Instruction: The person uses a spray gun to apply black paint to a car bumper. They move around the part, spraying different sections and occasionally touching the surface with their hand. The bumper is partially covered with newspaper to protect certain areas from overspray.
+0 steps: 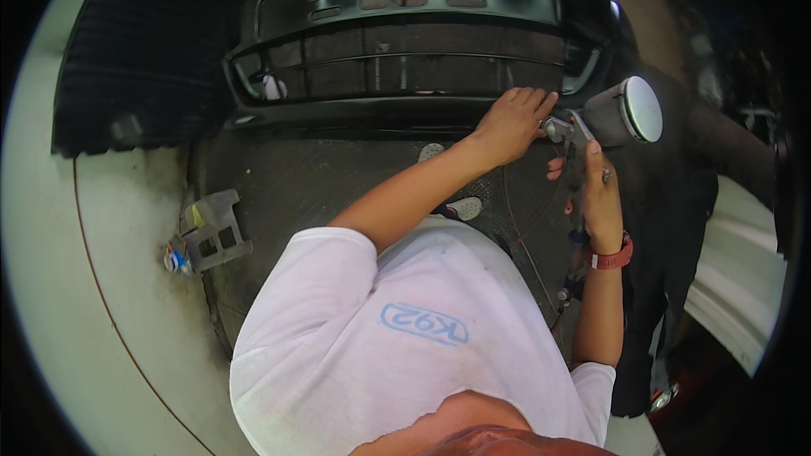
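Observation:
My right hand (601, 198) is closed around the grip of a spray gun (579, 139), its index finger pointing up along the body. The gun carries a translucent grey cup (606, 116) with a white round lid, tilted to the right. My left hand (511, 127) is palm down with its fingers stretched out, beside the gun's nozzle at the lower edge of a glossy black car bumper (355, 111). Its thumb side is partly hidden, so contact with the nozzle is unclear. A hose (562, 295) runs down from the gun's grip.
A black ribbed panel (144, 51) stands at the left. A grey plastic stand (221, 232) with a small blue can (177, 260) beside it is on the floor. A thin reddish hose (106, 304) crosses the pale floor. Dark sheeting (667, 228) hangs at the right.

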`<action>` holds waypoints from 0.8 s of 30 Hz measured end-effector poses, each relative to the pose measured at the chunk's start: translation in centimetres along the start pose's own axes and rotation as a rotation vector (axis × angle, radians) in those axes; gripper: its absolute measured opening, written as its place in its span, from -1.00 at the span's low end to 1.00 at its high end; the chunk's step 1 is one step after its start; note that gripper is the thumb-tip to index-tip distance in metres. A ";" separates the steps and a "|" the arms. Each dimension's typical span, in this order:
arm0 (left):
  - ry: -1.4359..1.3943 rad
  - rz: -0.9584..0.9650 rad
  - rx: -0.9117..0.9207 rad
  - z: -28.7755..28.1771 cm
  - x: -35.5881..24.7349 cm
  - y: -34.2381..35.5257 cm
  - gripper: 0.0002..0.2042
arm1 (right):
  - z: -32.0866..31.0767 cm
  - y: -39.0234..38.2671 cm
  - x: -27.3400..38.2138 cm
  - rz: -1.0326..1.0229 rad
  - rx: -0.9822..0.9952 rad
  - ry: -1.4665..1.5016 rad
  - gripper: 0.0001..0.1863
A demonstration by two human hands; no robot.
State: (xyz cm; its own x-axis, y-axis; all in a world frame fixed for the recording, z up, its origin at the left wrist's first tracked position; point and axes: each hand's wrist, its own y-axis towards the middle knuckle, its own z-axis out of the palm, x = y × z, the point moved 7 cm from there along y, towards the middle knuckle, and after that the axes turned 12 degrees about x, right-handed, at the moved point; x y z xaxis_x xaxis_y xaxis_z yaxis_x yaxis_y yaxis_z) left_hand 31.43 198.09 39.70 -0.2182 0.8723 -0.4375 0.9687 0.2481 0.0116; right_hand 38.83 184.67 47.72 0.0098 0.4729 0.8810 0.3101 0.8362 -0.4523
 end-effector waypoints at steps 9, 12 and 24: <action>0.188 -0.122 -0.152 -5.2 7.8 -15.5 -0.30 | 14.7 2.8 1.2 -0.108 0.414 0.073 -0.32; 0.197 -0.226 -0.154 -7.2 12.5 -20.9 -0.29 | 19.9 4.2 2.1 -0.090 0.455 0.064 -0.31; 0.177 -0.361 -0.079 -15.5 31.5 -43.8 -0.29 | 42.2 9.9 9.8 -0.114 0.396 0.092 -0.29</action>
State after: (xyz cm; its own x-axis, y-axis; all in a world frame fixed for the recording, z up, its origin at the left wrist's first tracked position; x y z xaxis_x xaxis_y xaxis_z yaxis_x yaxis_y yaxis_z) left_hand -19.75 221.24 39.33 -0.5659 0.7806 -0.2653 0.8157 0.5770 -0.0419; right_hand 1.87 209.26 46.00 0.0873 0.3597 0.9290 -0.0752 0.9323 -0.3539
